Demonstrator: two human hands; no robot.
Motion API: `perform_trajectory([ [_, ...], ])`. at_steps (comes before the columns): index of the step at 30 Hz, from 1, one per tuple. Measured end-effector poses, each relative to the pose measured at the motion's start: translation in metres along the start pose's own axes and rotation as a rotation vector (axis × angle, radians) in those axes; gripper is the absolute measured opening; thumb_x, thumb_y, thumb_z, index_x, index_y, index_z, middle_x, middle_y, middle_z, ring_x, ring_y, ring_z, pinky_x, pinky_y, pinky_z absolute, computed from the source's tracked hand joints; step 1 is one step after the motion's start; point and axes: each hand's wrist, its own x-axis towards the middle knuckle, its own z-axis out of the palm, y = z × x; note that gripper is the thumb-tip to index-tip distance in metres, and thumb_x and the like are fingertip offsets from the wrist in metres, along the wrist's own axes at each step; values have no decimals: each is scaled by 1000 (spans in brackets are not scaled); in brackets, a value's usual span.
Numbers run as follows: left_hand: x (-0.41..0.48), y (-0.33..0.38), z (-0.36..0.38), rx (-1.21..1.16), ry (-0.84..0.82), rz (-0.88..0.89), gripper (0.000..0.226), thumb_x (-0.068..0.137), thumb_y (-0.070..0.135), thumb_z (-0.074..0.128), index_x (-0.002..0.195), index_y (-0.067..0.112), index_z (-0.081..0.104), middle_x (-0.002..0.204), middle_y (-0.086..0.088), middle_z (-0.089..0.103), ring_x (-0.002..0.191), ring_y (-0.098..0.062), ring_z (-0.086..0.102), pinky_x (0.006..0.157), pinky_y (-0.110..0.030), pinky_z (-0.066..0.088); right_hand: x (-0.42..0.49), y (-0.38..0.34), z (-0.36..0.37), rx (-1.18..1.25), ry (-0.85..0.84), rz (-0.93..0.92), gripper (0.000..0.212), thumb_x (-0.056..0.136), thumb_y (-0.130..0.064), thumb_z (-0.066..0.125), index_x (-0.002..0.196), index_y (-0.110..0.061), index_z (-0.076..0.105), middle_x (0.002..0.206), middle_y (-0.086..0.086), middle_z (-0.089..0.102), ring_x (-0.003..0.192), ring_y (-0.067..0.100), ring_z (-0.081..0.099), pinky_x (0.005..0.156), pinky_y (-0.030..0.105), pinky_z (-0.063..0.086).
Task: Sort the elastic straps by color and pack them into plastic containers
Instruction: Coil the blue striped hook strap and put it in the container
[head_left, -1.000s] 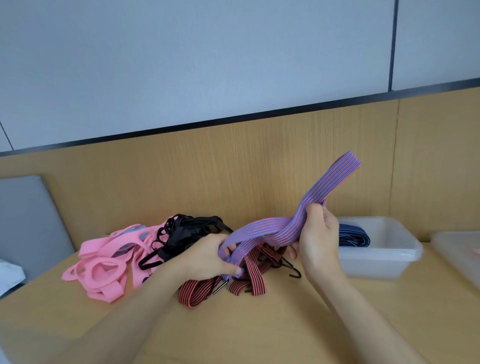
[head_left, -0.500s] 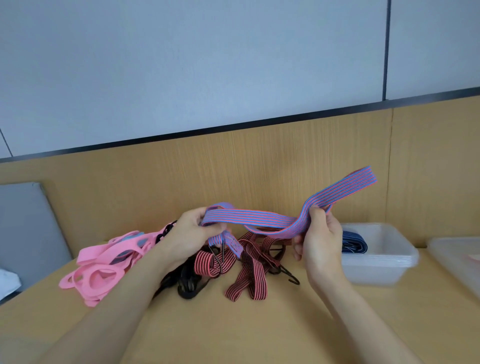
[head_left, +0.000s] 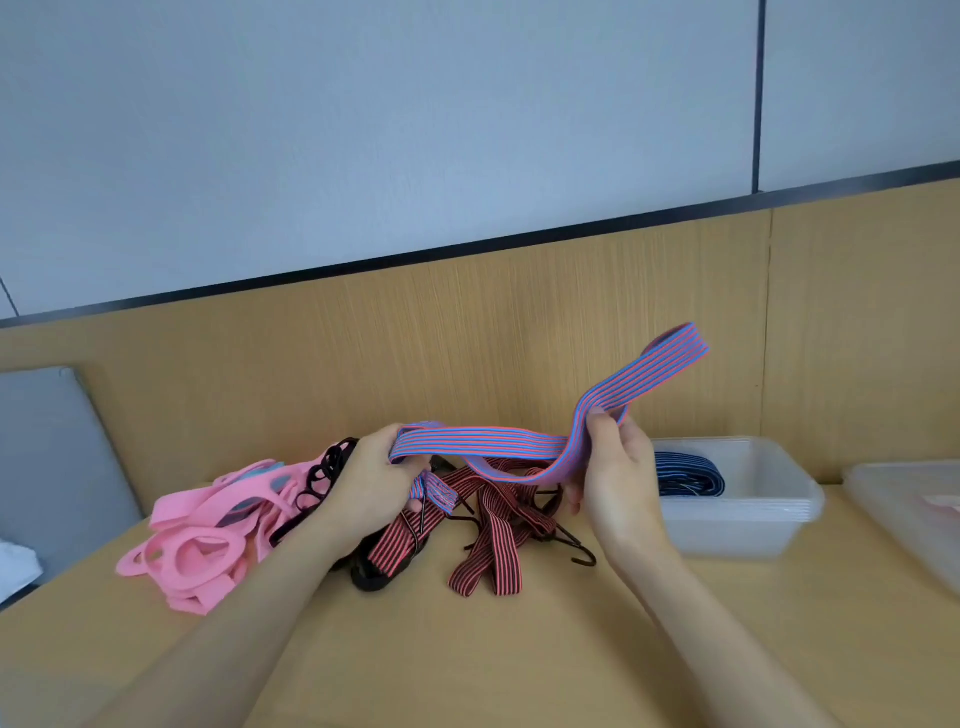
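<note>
A blue strap with red stripes (head_left: 483, 446) hangs in the air between both hands. My left hand (head_left: 371, 480) grips its folded end, and a short tail with a hook dangles below that hand. My right hand (head_left: 615, 475) pinches the strap further along, so a loop rises up and to the right. On the table beneath lie red-and-black striped straps (head_left: 491, 545) with metal hooks, black straps (head_left: 324, 470) and a heap of pink straps (head_left: 202, 540). A clear plastic container (head_left: 753, 514) to the right holds a dark blue strap (head_left: 688, 475).
A second clear container (head_left: 904, 514) sits at the far right edge. A wooden back panel (head_left: 467, 332) runs behind the table. A grey cushion or chair back (head_left: 47, 467) stands at the left, with something white below it.
My left hand has lifted its end of the blue-and-red strap up off the pile and drawn it leftward, so the strap now runs nearly level between the hands. The upper loop has tipped lower.
</note>
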Motion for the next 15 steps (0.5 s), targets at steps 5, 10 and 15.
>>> perform_trajectory([
  [5, -10, -6, -15, 142, -73, 12, 17, 100, 5, 58, 106, 15, 71, 79, -4, 63, 60, -8, 55, 58, -22, 52, -4, 7, 3, -141, -113, -48, 31, 110, -20, 35, 80, -12, 37, 51, 15, 39, 30, 18, 32, 35, 27, 27],
  [10, -27, -16, -32, 521, -142, 90, 15, 99, 15, 61, 86, 8, 65, 77, -13, 64, 67, -14, 50, 71, -43, 45, -4, 12, 4, -152, -161, -47, 28, 109, -18, 36, 82, -12, 39, 48, 13, 43, 28, 17, 36, 32, 23, 29],
  [15, -35, -17, -31, 518, -198, 23, 16, 103, 21, 52, 109, 11, 63, 70, -10, 67, 54, -24, 64, 52, -33, 53, -4, 18, 4, -171, -196, -17, 27, 109, -21, 38, 83, -14, 41, 45, 6, 49, 29, 17, 40, 33, 21, 31],
])
